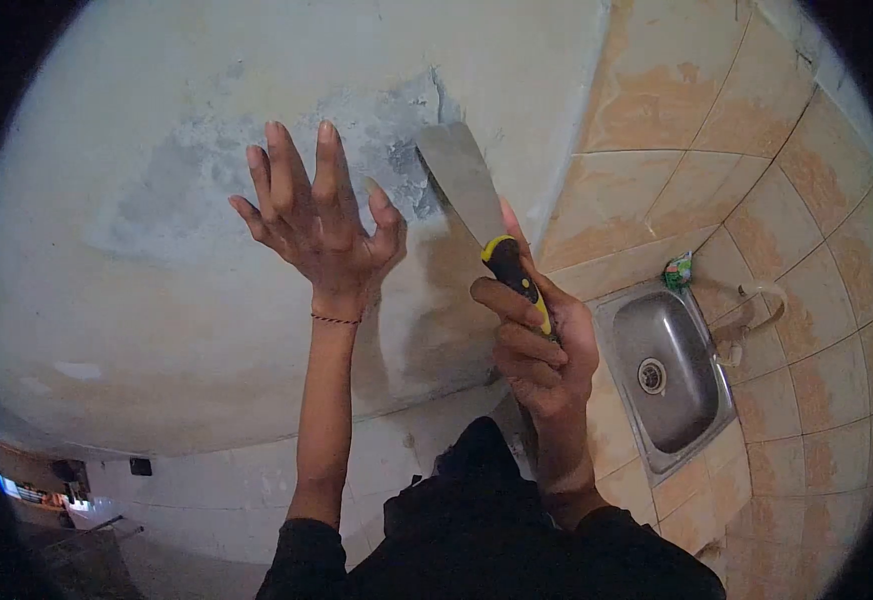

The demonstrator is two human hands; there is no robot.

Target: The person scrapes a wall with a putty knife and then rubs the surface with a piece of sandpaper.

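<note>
My right hand (547, 345) is wrapped around the black and yellow handle of a putty knife (464, 180). The knife's wide metal blade points up and left, its edge at the peeling paint (417, 165) on the wall; whether it touches cannot be made out. My left hand (322, 215) is open with fingers spread, against or just in front of the wall (207, 320), left of the blade. Around it lies a grey patch (172, 180) where the paint is worn away. A thin dark cord (337, 319) circles my left wrist.
To the right, a steel sink (672, 370) is set in a tiled counter (682, 490), with a faucet (747, 320) beside it. A small green packet (678, 271) rests at the sink's corner. Orange-and-cream tiles (802, 290) cover the right wall. Blurred items stand at far lower left.
</note>
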